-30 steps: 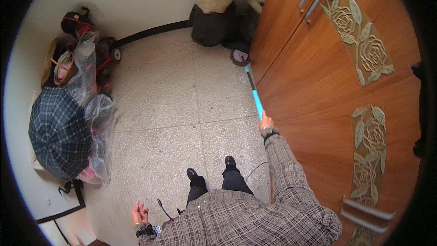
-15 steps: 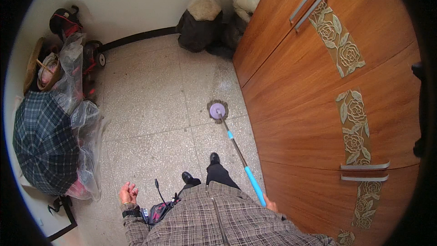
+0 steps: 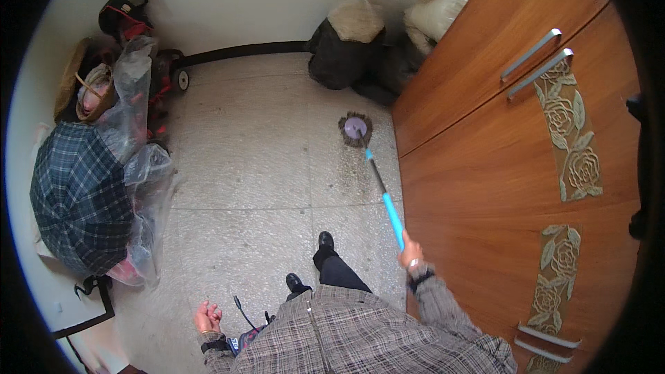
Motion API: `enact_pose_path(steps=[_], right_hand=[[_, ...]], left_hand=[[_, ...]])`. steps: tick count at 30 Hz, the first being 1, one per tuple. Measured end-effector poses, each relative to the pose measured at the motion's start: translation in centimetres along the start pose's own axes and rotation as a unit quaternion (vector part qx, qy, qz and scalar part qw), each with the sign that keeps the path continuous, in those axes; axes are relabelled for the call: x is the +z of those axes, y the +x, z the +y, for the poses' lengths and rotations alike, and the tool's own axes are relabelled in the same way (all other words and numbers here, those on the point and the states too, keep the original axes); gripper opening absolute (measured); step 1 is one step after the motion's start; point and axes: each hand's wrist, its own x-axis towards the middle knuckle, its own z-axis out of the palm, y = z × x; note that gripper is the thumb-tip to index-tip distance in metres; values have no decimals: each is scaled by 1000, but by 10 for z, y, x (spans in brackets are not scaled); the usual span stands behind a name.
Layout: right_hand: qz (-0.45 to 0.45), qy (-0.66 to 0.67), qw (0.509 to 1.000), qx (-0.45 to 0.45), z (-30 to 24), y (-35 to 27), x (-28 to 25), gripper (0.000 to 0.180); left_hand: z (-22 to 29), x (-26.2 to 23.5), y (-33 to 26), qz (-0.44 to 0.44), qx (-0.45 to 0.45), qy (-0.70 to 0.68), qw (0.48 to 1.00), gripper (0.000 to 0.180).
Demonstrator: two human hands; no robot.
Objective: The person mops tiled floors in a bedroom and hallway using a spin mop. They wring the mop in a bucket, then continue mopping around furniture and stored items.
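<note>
In the head view, the mop lies right of centre, its long axis running from the lower right up and slightly leftward, away from the body. The right hand, in the lower right of the frame, grasps the end of its bright blue handle sleeve and is much the nearer hand; the mop reaches forward and a little left from it. The left hand, at the lower left, is well apart from the mop, its fingers loosely curled and seemingly holding nothing. The round mop head, a smooth lilac disc ringed by shaggy brown-grey fringe, rests on the floor above centre, near the cabinet but apart from it. Between disc and sleeve runs a slim metallic shaft with a blue collar. The floor is pale, speckled stone, with a glossier patch just below the mop head. The cabinet is reddish-brown, wood-grained, with raised rose panels and metal bar handles. At the left, a dark checked fabric umbrella spreads beside crinkled clear plastic sheeting.
</note>
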Motion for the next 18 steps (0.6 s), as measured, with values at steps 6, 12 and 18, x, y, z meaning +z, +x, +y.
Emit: enact_pose_path(steps=[6,12,18], right_hand=[[55,20,998,-15,-70,210,-66,57],[46,42,998,8,-129,214,-50,54],[37,50,998,-9,-87,24,40,67]], left_hand=[[1,7,-20,1,27,19,999,30],[17,-4,-8,-48,60,32,997,31],[40,-40,52,-95,37,50,994,30]])
